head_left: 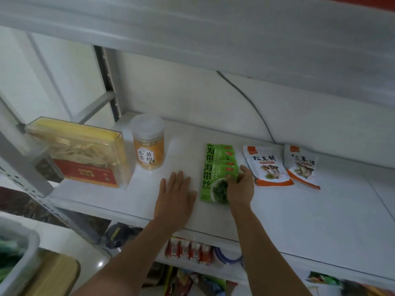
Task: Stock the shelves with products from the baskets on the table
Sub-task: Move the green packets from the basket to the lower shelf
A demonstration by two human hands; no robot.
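Fingers (pixel 232 181) of your right hand (pixel 240 189) curl on the right edge of the green packets (pixel 210 167). The stack lies on the shelf (pixel 299 210) between jar (pixel 149 146) and pouches (pixel 269 165), perhaps four deep through the blur. Your left hand (pixel 175 193) rests flat, fingers straight. Release carelessly and the slick stack may fan out against the pouches.

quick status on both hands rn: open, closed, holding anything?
Left hand: open, lying flat on the shelf, holding nothing.
Right hand: fingers curled on the green seaweed packets, gripping their right edge.
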